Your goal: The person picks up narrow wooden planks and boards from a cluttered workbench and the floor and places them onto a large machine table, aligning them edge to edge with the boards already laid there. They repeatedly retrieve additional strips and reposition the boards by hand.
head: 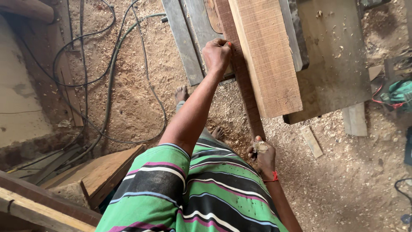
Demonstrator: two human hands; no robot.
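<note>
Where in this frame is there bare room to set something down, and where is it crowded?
Free: sawdust floor right of the right hand, below the small offcut. Crowded: the cables at left, the stacked planks at lower left, and the machine table under the big plank by the left hand.

The floor (141, 99) is bare ground under a thick layer of pale sawdust and wood shavings. Dark cables (109, 81) loop and snake across it at the left. A worn concrete slab (21, 99) borders the left edge, with rough planks (38, 206) stacked in the lower left corner beside a slanted wooden board (107, 169). Small offcuts of wood (312, 141) lie scattered at the right. Daylight falls evenly, warm and soft, with faint shadows.
</note>
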